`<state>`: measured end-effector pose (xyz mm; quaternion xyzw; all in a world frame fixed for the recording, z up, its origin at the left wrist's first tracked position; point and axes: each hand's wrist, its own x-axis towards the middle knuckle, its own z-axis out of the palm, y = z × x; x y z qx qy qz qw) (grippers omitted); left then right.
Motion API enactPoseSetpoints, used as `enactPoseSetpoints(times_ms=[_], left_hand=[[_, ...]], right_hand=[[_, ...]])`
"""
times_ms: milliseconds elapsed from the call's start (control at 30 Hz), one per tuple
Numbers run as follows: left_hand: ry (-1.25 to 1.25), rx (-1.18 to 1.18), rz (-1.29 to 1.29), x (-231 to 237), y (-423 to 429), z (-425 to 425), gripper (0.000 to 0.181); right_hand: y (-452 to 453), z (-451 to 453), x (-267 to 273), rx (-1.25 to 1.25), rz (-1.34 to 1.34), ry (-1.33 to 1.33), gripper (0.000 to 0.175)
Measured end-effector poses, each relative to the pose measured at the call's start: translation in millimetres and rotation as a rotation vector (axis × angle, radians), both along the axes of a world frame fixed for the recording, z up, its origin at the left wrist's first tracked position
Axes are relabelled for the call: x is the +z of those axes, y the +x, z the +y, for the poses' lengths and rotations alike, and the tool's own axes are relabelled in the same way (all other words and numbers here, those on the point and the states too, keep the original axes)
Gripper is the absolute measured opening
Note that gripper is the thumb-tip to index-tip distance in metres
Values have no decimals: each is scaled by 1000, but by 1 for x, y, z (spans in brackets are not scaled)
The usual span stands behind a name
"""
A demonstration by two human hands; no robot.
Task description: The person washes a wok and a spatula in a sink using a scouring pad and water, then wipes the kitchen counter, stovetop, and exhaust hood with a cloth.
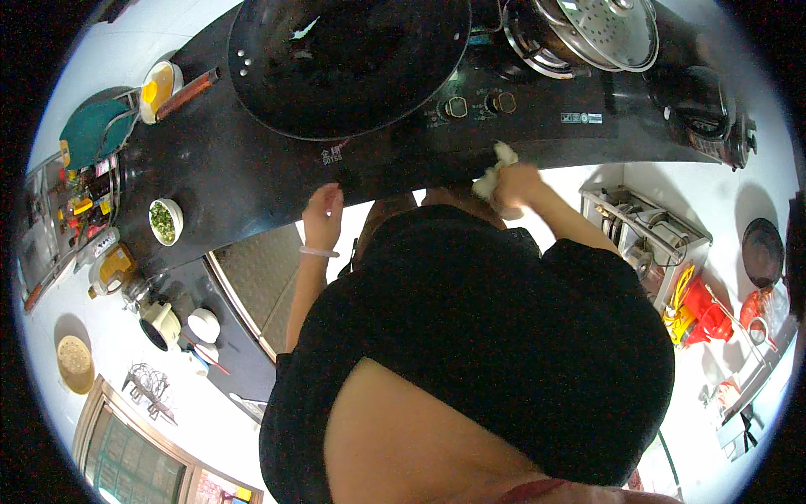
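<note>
My right hand (520,186) grips a crumpled pale cloth (504,155) at the front edge of the black countertop (403,157). Part of the cloth sticks out past the fingers, over the edge. To the left, my left hand (323,211) hovers by the same edge, fingers loosely curled and holding nothing; a pale bangle (318,251) circles its wrist. Beyond both hands sits a large black wok (352,69) on the cooktop. Two control knobs, a left one (456,108) and a right one (504,102), lie between the wok and my right hand.
At the back right stands a steel pot (541,50) with a glass-and-steel lid (614,31). A black electric cooker (711,113) is at the right end. On the left are a bowl of chopped greens (165,222), a wooden handle (187,94) and a seasoning rack (82,205).
</note>
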<state>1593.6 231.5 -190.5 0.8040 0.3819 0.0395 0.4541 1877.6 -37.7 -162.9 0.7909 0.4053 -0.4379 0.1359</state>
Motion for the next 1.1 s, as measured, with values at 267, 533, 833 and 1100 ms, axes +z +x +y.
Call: enactPoseSetpoints(times_ms=[267, 533, 833, 1100], left_hand=[[-67, 36, -24, 9, 14, 4, 24], [-1, 7, 4, 17, 18, -8, 23], [22, 28, -5, 10, 12, -7, 21], [445, 381, -266, 72, 34, 136, 22]], right_hand=[[93, -16, 9, -392, -446, 450, 59], [81, 37, -3, -321, -481, 272, 67], [84, 43, -22, -519, -424, 279, 57], [23, -32, -27, -177, -490, 817, 68]])
